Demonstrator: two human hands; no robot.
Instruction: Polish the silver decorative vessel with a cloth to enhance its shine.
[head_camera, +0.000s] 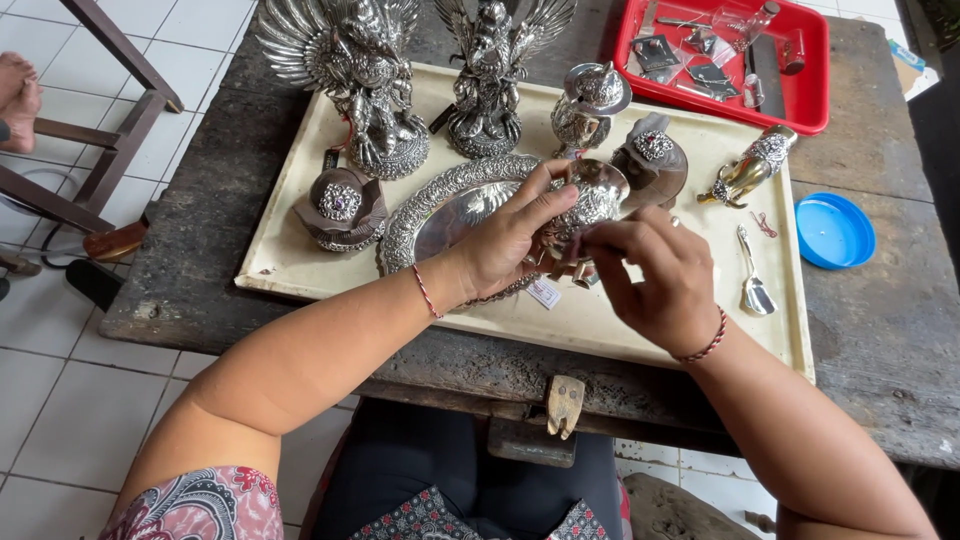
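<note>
My left hand (510, 235) grips a small ornate silver pot (592, 197) and holds it tilted above a cream tray (640, 325). My right hand (655, 275) is at the pot's lower side, fingertips pinched on something small near its base; what it pinches is hidden. A white price tag (545, 293) hangs below the pot. An embossed oval silver platter (445, 205) lies on the tray under my left hand.
On the tray stand two winged silver statues (365, 75) (492, 70), a lidded silver pot (588, 105), two dark jewelled pieces (342, 205) (652, 155), a silver-gold figure (750, 168) and a spoon (753, 285). A red tray (820, 60) and blue lid (833, 230) sit on the worn wooden table (880, 330).
</note>
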